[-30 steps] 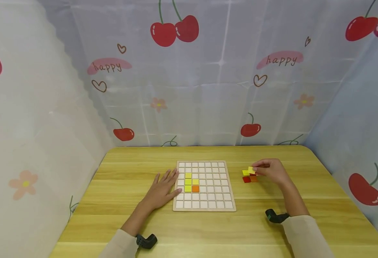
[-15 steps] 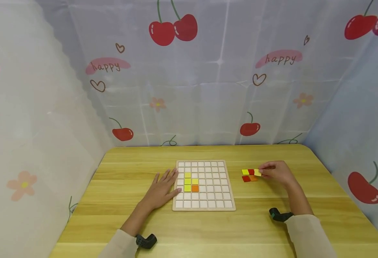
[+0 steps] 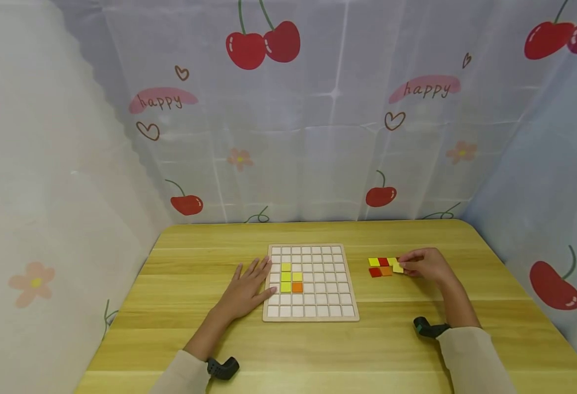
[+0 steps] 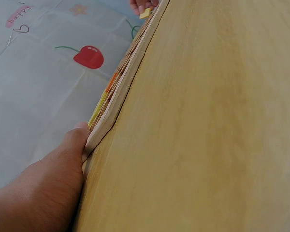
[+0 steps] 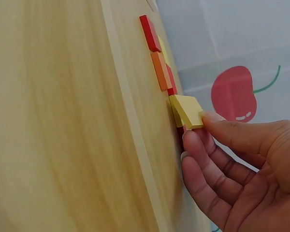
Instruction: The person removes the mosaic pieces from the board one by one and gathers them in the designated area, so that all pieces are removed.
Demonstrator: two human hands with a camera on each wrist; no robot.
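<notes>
My left hand [image 3: 245, 291] lies flat with fingers spread, its fingertips and thumb on the left edge of a white-squared grid board [image 3: 310, 318]. Three bright yellow tiles, a paler yellow one and an orange tile [image 3: 296, 287] sit in the board's squares. My right hand [image 3: 430, 267] pinches a pale yellow tile [image 5: 189, 111] between thumb and fingers, tilted in the right wrist view. It is at the right end of two short rows of tiles, with a yellow tile [image 3: 374, 262], red tiles [image 3: 375, 272] and an orange tile [image 3: 386, 271] to its left.
The wooden table [image 3: 278, 350] reaches to a curtain [image 3: 288, 164] printed with cherries at the back and both sides. A black device [image 3: 223, 369] is strapped at the left wrist and another [image 3: 429, 328] at the right wrist.
My right hand has moved to the right and slightly down with the pinched pale tile, uncovering more of the tiles in the rows. My left hand has stayed on the board.
</notes>
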